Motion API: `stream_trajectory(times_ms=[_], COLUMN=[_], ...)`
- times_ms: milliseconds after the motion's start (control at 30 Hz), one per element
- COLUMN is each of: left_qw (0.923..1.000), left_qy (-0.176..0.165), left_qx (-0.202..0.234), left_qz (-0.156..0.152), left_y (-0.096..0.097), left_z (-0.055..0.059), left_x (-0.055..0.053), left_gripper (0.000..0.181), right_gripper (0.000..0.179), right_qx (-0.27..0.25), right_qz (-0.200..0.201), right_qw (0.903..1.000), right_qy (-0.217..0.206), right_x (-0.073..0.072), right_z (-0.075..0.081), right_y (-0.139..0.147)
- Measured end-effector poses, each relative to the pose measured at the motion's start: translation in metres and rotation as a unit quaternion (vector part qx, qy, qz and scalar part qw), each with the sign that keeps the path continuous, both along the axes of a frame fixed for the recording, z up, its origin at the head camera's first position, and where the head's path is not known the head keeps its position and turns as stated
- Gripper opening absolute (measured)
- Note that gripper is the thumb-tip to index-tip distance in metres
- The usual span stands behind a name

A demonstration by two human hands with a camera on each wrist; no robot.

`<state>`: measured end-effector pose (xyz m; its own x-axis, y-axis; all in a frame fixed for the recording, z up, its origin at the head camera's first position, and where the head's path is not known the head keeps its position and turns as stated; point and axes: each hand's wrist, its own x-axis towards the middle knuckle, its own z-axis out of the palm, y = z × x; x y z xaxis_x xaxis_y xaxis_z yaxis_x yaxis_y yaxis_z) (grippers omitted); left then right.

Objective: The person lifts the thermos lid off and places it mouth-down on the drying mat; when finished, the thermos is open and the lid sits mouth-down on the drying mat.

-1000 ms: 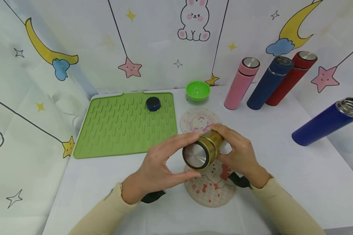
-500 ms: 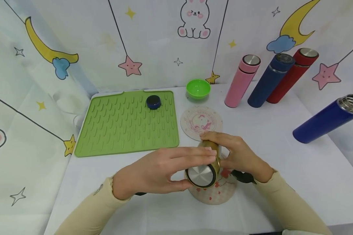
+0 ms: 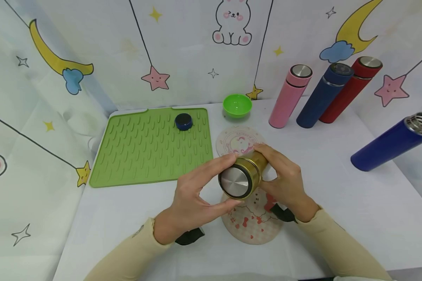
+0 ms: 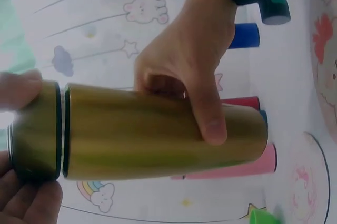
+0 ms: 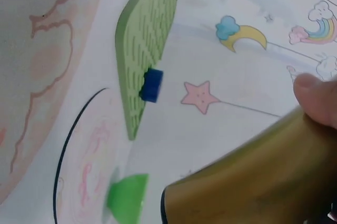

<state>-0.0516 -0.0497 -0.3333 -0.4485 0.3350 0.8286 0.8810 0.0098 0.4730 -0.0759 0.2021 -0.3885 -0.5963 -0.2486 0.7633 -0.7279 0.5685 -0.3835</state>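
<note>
A gold thermos bottle [image 3: 256, 160] is tilted with its steel-topped lid [image 3: 236, 181] facing the person, above the two round mats. My left hand [image 3: 197, 195] holds the lid at its rim, fingers over the top side and thumb underneath. Round the body curls my right hand [image 3: 285, 175], its thumb lying along the gold side in the left wrist view. That view also shows a narrow pale band between lid and body [image 4: 147, 132], edged by dark rings. In the right wrist view, the lower body [image 5: 247, 182] fills the bottom right corner.
A green ridged mat [image 3: 144, 152] bears a dark blue cap [image 3: 183, 122]. Behind stand a green bowl [image 3: 237, 106], then pink [image 3: 288, 99], blue [image 3: 320, 99] and red [image 3: 348, 95] bottles. An uncapped blue bottle [image 3: 390, 144] stands right. A cartoon mat [image 3: 253, 226] lies beneath my hands.
The left hand turned over the lid and the bottle dipped toward the person half a second ago. Now the hand has turned back and the bottle is raised, much as one second ago.
</note>
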Motion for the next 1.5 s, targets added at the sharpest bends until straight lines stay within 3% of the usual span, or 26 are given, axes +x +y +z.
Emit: stream_trajectory(times_ms=[367,600,733,867,1067,1200,1500], left_qw=[0.9993,0.9990,0.9988,0.9953,0.9759,0.9600,0.9127], left_qy=[-0.024,-0.031,-0.041,-0.081,-0.160,-0.214,-0.326], left_qx=[0.027,0.030,0.020,-0.021,-0.097,-0.116,-0.135], left_qz=[0.012,0.009,0.019,0.049,0.112,0.139,0.206], left_y=[0.004,-0.002,-0.007,-0.017,-0.033,-0.045,-0.078], left_z=[0.001,0.007,0.005,-0.001,-0.018,-0.031,-0.053], left_x=[0.004,0.003,0.000,-0.006,-0.023,-0.037,-0.067], left_gripper=[0.074,0.069,0.069,0.074,0.078,0.077,0.074], right_gripper=[0.057,0.063,0.066,0.069,0.073,0.077,0.073], right_qx=[0.001,0.001,-0.010,-0.038,-0.072,-0.088,-0.131], right_qz=[-0.025,-0.027,-0.034,-0.034,-0.095,-0.146,-0.264], right_qw=[0.9996,0.9996,0.9989,0.9970,0.9873,0.9765,0.9309], right_qy=[0.012,-0.010,-0.030,-0.058,-0.105,-0.132,-0.216], right_x=[0.001,0.001,0.000,-0.001,0.000,0.003,0.007], right_z=[-0.003,-0.009,-0.014,-0.018,-0.023,-0.025,-0.031], right_y=[0.000,0.010,0.019,0.034,0.062,0.080,0.121])
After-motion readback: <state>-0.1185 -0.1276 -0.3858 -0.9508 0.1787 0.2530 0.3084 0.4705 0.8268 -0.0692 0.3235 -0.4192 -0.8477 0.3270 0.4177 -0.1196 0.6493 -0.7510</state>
